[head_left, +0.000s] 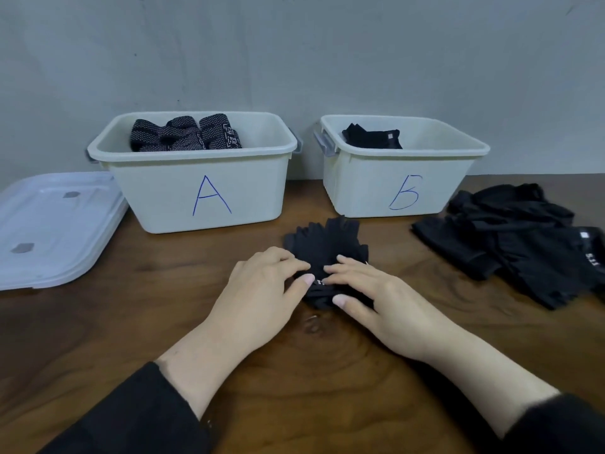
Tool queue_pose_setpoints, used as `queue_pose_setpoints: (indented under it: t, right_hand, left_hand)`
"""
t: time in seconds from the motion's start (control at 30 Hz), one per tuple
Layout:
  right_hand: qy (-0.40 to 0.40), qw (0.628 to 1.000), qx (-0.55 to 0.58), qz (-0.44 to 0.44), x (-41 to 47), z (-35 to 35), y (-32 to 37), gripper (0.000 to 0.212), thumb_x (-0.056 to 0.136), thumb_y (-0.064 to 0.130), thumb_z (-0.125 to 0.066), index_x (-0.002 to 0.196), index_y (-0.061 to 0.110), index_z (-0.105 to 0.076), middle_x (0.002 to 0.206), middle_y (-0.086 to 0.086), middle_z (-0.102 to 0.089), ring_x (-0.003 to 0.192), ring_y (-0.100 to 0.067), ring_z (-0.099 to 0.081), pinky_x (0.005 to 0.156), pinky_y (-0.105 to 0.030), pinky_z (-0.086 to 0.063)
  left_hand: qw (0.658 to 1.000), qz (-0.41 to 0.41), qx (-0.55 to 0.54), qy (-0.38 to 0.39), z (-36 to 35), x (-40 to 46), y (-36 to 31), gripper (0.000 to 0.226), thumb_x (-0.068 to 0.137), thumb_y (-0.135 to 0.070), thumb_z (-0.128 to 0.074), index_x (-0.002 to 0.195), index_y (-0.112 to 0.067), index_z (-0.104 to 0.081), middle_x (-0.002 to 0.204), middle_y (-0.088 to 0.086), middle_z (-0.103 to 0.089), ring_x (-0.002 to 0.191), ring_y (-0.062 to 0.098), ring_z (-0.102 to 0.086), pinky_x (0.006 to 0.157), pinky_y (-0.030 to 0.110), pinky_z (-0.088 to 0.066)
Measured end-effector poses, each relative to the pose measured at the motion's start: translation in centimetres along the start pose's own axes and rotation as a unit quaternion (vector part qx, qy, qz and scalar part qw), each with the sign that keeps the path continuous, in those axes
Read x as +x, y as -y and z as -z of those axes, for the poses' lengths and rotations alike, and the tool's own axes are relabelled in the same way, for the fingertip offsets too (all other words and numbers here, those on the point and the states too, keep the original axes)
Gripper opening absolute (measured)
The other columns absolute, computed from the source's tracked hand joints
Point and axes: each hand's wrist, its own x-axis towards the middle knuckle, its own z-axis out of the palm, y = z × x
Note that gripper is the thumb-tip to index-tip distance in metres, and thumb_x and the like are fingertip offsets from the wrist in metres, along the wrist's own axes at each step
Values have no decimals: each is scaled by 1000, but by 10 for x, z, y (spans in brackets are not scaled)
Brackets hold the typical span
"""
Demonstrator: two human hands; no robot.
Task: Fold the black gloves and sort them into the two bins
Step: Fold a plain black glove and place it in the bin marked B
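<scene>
A pair of plain black gloves (pixel 325 244) lies on the wooden table in front of the bins, fingers fanned toward the bins. My left hand (pixel 262 296) and my right hand (pixel 373 296) both pinch the cuff end of it, thumbs underneath and fingertips on top. Bin A (pixel 209 194) at the left holds several folded black gloves with white dots (pixel 185 132). Inside bin B (pixel 402 188) at the right lies a folded plain black glove (pixel 371 137). A heap of plain black gloves (pixel 514 237) sits on the table to the right.
Two translucent white lids (pixel 55 221) lie stacked on the table left of bin A. A grey wall stands right behind the bins. Bare wooden tabletop (pixel 314 371) stretches between my forearms and the near edge.
</scene>
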Motion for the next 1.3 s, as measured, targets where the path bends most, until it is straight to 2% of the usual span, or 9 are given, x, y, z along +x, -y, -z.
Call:
queue_pose_setpoints:
  t: [0.13,0.23,0.3,0.4,0.47,0.7,0.9,1.1,1.3]
  right_hand:
    - [-76,996,38,-4,-2,-1,-3,38,100,48,-46,126,31,-68,144,23,-52,142,12,-29,120,-22,-23]
    - [-198,976,83,-39,1,2,-6,31,100,41,-50,111,24,-74,122,18,-62,120,4,-54,101,-13,-40]
    - [-234,963,87,-101,7,3,-12,24,101,35,-52,114,26,-70,114,18,-61,107,0,-60,91,-14,-46]
    - [-213,955,90,-188,17,7,-22,24,104,30,-52,123,29,-65,113,12,-65,104,-5,-61,92,-22,-48]
    - [-187,956,100,-205,21,10,-24,25,103,28,-54,125,29,-66,113,11,-67,107,-9,-61,96,-27,-49]
    - [-99,967,103,-211,30,14,-30,29,97,20,-59,123,30,-67,94,15,-67,98,-6,-62,101,-41,-49]
    - [-167,953,140,-209,30,13,-35,19,97,14,-62,103,29,-73,102,13,-70,97,-7,-64,93,-33,-53]
    - [-251,931,193,-185,24,19,-25,30,99,10,-52,103,32,-72,102,18,-70,101,-1,-64,87,-15,-47]
    - [-267,922,217,-180,21,18,-26,29,97,10,-55,103,31,-74,101,18,-72,99,-3,-66,89,-21,-52]
  left_hand:
    - [999,11,22,24,-1,2,-3,40,100,-54,-37,128,-42,-62,139,-18,-47,129,4,-37,109,30,-21]
    - [1000,16,9,19,-2,2,-5,40,98,-57,-41,127,-41,-63,136,-19,-47,124,1,-38,109,29,-23]
    - [999,32,-12,-8,-2,3,-5,40,98,-56,-42,130,-40,-60,133,-20,-50,119,-1,-41,107,29,-26]
    - [998,60,-6,-30,-2,13,-4,46,100,-53,-40,143,-39,-45,141,-16,-48,129,7,-41,108,33,-27]
    - [998,67,15,-14,-4,20,-5,48,102,-50,-38,148,-38,-39,146,-14,-46,134,11,-38,110,35,-25]
    - [996,62,63,16,-12,25,-2,45,103,-42,-38,147,-33,-44,145,-16,-42,134,11,-34,113,38,-24]
    - [995,32,95,10,-12,25,-6,46,104,-39,-37,149,-29,-42,147,-15,-38,136,11,-30,112,37,-23]
    - [994,29,97,35,-14,26,-6,46,105,-38,-33,151,-37,-37,142,-17,-38,131,9,-32,111,36,-21]
    - [993,17,108,40,-16,24,-7,45,105,-36,-31,149,-31,-41,145,-18,-37,135,9,-28,111,35,-19]
